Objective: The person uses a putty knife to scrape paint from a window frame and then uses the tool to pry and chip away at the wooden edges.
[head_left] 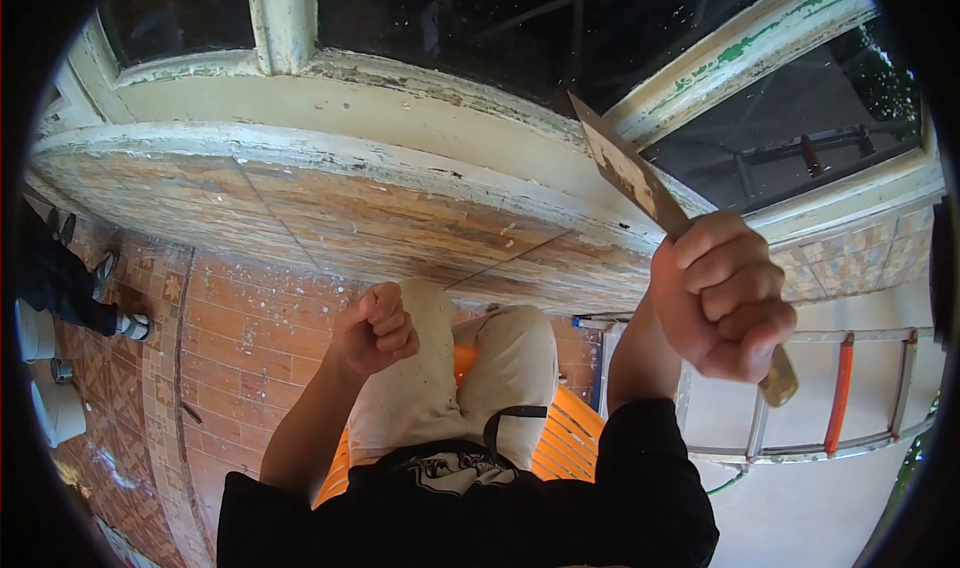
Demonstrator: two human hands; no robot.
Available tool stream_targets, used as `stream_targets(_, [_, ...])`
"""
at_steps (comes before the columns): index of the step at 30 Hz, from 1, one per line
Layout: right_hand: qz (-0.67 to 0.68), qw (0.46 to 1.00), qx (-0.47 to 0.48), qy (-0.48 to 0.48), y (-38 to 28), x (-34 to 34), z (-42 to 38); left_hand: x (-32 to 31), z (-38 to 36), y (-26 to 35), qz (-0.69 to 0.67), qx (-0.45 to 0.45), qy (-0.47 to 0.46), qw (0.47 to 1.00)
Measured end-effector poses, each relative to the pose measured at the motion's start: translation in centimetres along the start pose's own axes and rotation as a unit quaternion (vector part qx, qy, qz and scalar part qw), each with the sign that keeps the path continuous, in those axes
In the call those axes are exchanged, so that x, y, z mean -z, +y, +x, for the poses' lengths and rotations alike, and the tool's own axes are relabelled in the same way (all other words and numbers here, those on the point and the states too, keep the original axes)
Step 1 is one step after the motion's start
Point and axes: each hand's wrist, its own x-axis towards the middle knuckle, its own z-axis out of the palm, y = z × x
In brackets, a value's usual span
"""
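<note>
My right hand (725, 303) is wrapped round the handle of a knife (632, 173), raised on the right side of the view. Its broad metal blade has a slanted tip and pale smears, and points up and left towards the window frame (450, 118). The end of its wooden handle sticks out below my fist. My left hand (375, 330) is curled into a fist above my knee, with nothing visible in it. Old white paint is chipped and flaking along the frame, and green patches show on the slanted bar (740, 53) at upper right.
Below the window runs a tiled wall (400, 223). I sit on an orange slatted chair (568, 438). A metal ladder (755, 418) lies at right. At left are another person's legs (70, 288) and white buckets (57, 411). Paint flakes dot the floor (235, 318).
</note>
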Motion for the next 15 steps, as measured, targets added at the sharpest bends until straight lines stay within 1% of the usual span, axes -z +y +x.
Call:
stream_targets(1, [-0.022,0.999,0.024,0.029,0.3,-0.3,-0.2,0.2,0.1,0.0,0.001,-0.003,0.001,1.0])
stream_targets(2, [-0.022,0.999,0.023,0.032,0.5,-0.1,-0.1,0.2,0.0,0.0,0.002,-0.001,0.004,1.0])
stream_targets(4, [0.099,0.982,0.152,0.057,1.1,0.4,0.6,0.1,0.0,0.0,0.001,-0.003,0.007,1.0])
stream_targets(5, [0.023,0.986,0.134,0.094,1.1,0.0,0.6,0.0,-0.1,0.0,-0.004,-0.006,0.009,1.0])
stream_targets(6, [0.02,0.986,0.131,0.096,1.0,0.3,0.5,0.0,-0.3,0.0,-0.006,-0.002,0.011,1.0])
stream_targets(8, [0.101,0.989,0.103,-0.04,1.4,1.1,0.9,0.3,-0.1,0.1,0.001,-0.021,0.013,1.0])
stream_targets(9, [0.084,0.992,0.089,-0.015,1.1,0.9,1.1,0.2,-0.2,-0.1,0.0,-0.018,0.014,1.0])
stream_targets(10, [0.082,0.993,0.09,-0.011,1.1,1.1,1.4,0.2,-0.2,-0.2,-0.004,-0.018,0.012,1.0])
stream_targets(12, [0.212,0.964,0.161,-0.015,1.4,1.6,1.9,0.2,-0.1,0.0,-0.003,-0.018,0.01,1.0])
stream_targets(13, [0.2,0.974,0.1,-0.034,1.2,1.5,1.6,0.2,-0.1,0.0,0.001,-0.019,0.008,1.0])
stream_targets(14, [0.199,0.974,0.102,-0.031,1.6,1.2,1.4,0.2,-0.2,0.0,0.005,-0.02,0.005,1.0])
stream_targets(15, [0.189,0.978,0.07,-0.053,2.2,0.3,1.4,0.1,-0.2,0.0,0.007,-0.018,0.004,1.0])
